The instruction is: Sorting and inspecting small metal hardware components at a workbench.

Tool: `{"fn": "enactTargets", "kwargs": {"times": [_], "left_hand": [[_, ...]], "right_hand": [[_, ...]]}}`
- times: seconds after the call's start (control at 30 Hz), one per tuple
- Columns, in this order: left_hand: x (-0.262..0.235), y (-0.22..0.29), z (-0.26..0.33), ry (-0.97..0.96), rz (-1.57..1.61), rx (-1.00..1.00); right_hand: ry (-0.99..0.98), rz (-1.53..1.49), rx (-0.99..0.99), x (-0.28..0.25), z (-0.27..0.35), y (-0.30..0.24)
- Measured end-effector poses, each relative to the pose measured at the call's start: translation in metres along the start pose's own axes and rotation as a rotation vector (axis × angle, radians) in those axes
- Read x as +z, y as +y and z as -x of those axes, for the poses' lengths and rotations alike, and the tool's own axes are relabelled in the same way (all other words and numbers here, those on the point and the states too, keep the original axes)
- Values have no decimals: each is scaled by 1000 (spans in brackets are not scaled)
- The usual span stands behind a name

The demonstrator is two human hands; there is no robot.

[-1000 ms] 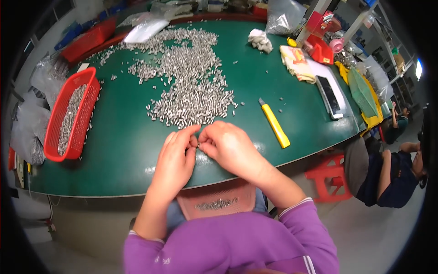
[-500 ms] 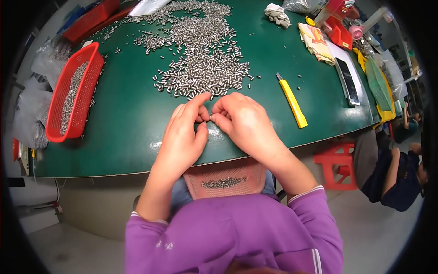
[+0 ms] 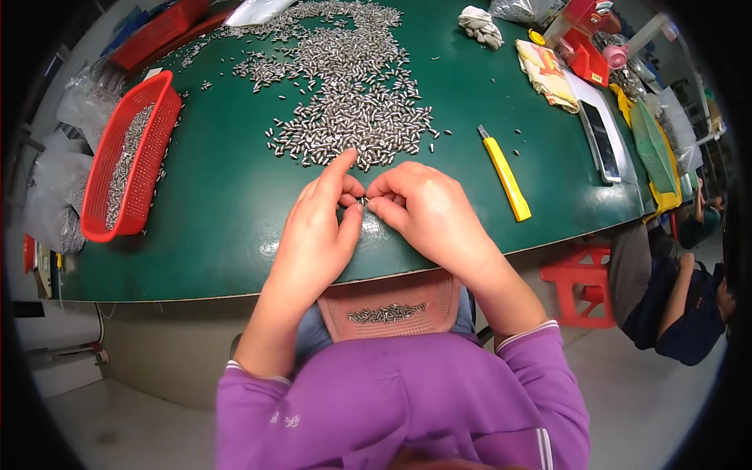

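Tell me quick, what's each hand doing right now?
Left hand: fingers pinched on a small metal piece, forefinger stretched toward the pile of metal pieces.
Right hand: fingers pinched on the same piece.

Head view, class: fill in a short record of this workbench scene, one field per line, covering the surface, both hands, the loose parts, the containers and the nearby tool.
Surface: green table
Left hand: fingers pinched at a small metal part, index finger stretched toward the pile
Right hand: fingertips meeting the left hand's at the same part
Loose parts: wide pile of small metal pins beyond the hands
Left container: red basket holding more pins
Near container: pink tray on the lap, a few pins inside
Tool: yellow utility knife, right of the hands, untouched
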State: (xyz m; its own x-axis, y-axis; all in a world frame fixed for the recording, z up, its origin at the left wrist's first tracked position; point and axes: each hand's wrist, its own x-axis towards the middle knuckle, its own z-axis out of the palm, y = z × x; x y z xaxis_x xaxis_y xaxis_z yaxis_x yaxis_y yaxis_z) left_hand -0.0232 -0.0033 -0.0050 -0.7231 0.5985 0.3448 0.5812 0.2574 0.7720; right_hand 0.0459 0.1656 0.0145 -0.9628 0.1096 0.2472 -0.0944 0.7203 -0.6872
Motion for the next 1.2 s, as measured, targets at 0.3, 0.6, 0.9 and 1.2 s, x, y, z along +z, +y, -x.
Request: {"fn": "enactTargets", "kwargs": {"times": [0.3,0.6,0.9,1.2], "left_hand": [[1,5,-2,-12,8,-69],[-2,6,1,-15,34,-75],[-2,6,2,-4,24,-72],[-2,8,3,-24,52,-113]], "right_hand": [[-17,5,27,-1,1,-2],[42,20,-28,5,7,-1],[114,21,-88,10,10,2],[96,29,-83,10,10,3]]}}
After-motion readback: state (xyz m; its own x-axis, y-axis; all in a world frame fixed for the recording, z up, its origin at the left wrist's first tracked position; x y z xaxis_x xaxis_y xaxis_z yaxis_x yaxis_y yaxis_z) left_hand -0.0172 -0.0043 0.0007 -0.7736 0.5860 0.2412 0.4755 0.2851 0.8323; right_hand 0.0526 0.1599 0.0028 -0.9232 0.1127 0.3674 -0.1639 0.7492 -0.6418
